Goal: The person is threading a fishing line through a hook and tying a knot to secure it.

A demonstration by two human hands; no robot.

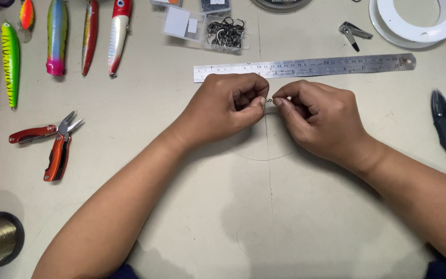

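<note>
Where both hands pinch, ruler lies beyond (pliers leftward).

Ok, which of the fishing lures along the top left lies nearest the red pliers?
The green and yellow striped lure, leftmost of the long ones. It sits lower on the table than the others, just above the red pliers.

Steel ruler, orange pliers, lures

Brushed metal ruler; glossy plastic lures; matt table
</note>
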